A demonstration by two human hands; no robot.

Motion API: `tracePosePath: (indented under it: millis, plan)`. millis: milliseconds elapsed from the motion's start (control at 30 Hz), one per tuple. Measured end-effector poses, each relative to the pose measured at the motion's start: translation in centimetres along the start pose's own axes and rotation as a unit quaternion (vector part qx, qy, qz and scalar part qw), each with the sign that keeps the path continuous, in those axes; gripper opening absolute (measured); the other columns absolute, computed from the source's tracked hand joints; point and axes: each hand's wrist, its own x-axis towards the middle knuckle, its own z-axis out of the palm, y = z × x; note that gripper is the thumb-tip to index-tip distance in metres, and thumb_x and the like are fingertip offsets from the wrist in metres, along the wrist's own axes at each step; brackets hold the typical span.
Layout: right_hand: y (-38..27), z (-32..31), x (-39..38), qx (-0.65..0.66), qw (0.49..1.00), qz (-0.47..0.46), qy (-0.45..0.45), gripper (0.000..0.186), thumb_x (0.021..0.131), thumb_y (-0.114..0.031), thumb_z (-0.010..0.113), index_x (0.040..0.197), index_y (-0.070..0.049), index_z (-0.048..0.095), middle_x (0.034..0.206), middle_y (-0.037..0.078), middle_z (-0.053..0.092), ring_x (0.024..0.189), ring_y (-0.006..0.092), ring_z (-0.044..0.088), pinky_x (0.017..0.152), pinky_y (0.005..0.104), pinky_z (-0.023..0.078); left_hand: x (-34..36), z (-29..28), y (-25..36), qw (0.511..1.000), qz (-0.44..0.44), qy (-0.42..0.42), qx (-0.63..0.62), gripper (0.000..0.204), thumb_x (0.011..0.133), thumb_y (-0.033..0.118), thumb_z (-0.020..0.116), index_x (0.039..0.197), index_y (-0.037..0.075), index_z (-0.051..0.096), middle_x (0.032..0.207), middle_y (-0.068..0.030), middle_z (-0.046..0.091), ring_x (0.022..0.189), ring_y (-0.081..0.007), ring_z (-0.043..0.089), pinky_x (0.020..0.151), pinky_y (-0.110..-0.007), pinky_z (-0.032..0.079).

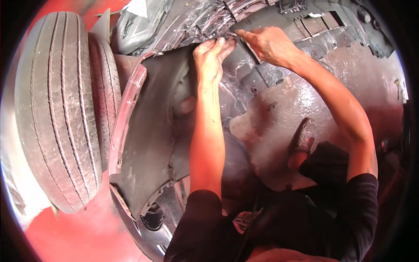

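My left hand (211,56) is at the upper end of a curved dark plastic liner (148,105), fingers closed around something at its edge beside a scuffed, cracked black plastic piece (297,15). Just right of it, my right hand (268,46) is curled at that piece, index finger extended toward the joint near my left fingertips; what its other fingers hold, if anything, is hidden. A reddish strip (131,109) runs along the liner's left side.
Two worn tyres (52,109) stand at the left on a red floor (87,231). A grey molded part (137,24) lies at the top. My shoe (305,135) is on the worn grey floor (331,96) among the plastic parts.
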Motion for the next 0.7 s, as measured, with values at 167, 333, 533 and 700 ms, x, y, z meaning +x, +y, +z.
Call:
tracePosePath:
  millis: [167,333,533,700]
  plan:
    - [-1.8,-3.0,1.2,-0.041,0.995,-0.001,-0.088,0.032,0.082,-0.006,0.058,0.112,-0.005,0.067,0.076,0.018,0.068,0.071,0.0364,0.068,0.064,0.0475,0.054,0.3,-0.5,-0.4,1.000,0.017,-0.015,-0.011,0.025,0.097,0.006,0.059,0.111,-0.014,0.062,0.107,-0.0240,0.069,0.097,-0.0342,0.070,0.090,-0.048,0.058]
    - [-2.9,-3.9,2.8,-0.075,0.992,-0.022,-0.095,0.023,0.081,-0.007,0.059,0.102,-0.005,0.068,0.073,0.020,0.067,0.072,0.0373,0.068,0.065,0.0470,0.056,0.2,-0.2,-0.3,0.999,0.027,-0.019,-0.007,0.022,0.095,0.004,0.059,0.110,-0.012,0.063,0.106,-0.0217,0.069,0.095,-0.0332,0.070,0.089,-0.047,0.058]
    - [-5.0,-4.7,4.8,-0.136,0.974,-0.007,-0.179,0.017,0.082,-0.010,0.060,0.094,-0.001,0.067,0.075,0.021,0.068,0.075,0.0381,0.069,0.068,0.0464,0.057,-0.1,-0.6,0.1,0.992,-0.045,-0.029,-0.111,0.040,0.094,0.029,0.056,0.117,-0.003,0.059,0.113,-0.0218,0.065,0.103,-0.0343,0.065,0.094,-0.051,0.051]
    - [-3.4,-3.6,6.4,0.000,0.964,0.075,-0.256,0.025,0.085,-0.015,0.058,0.101,0.003,0.065,0.065,0.017,0.064,0.054,0.0296,0.066,0.053,0.0410,0.055,-0.3,0.0,1.6,0.993,-0.067,-0.027,-0.088,0.079,0.091,0.065,0.056,0.133,-0.002,0.051,0.118,-0.0242,0.064,0.107,-0.0337,0.064,0.098,-0.049,0.048]
